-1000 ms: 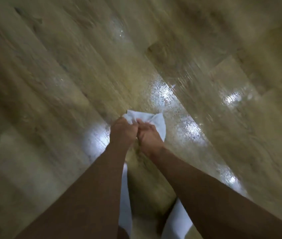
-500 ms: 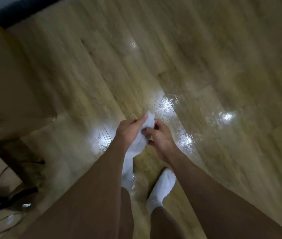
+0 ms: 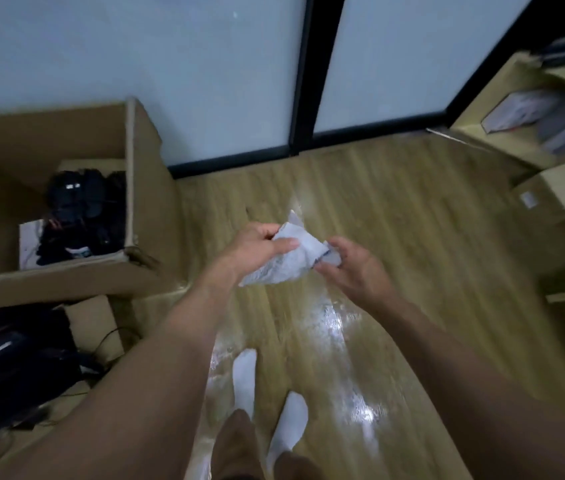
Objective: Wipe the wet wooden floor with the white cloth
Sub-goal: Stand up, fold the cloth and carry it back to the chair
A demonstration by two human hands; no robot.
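Cloth first: the white cloth [image 3: 288, 258] is crumpled and up in the air, held between both hands above the wooden floor [image 3: 430, 220], not touching it. We see the left hand [image 3: 251, 245] gripping its left side, thumb on top and fingers curled under the bunch. The right hand [image 3: 355, 270] pinches the cloth's right end, fingers curled round it. A loose corner of the cloth sticks up past the left hand's fingers. Below the hands we note a shiny wet patch [image 3: 333, 322] on the planks, running down toward two feet in white socks [image 3: 244, 379]; the left foot is ahead of the right one. At left an open cardboard box [image 3: 142, 209] stands on the floor with dark items [image 3: 84, 209] inside, too blurred for us to tell what. A black bag [image 3: 7, 358] with cables lies near it, lower left. Frosted panels [image 3: 205, 64] in a black frame [image 3: 303, 74] close off the far side. More cardboard boxes [image 3: 523, 109] stand at right.
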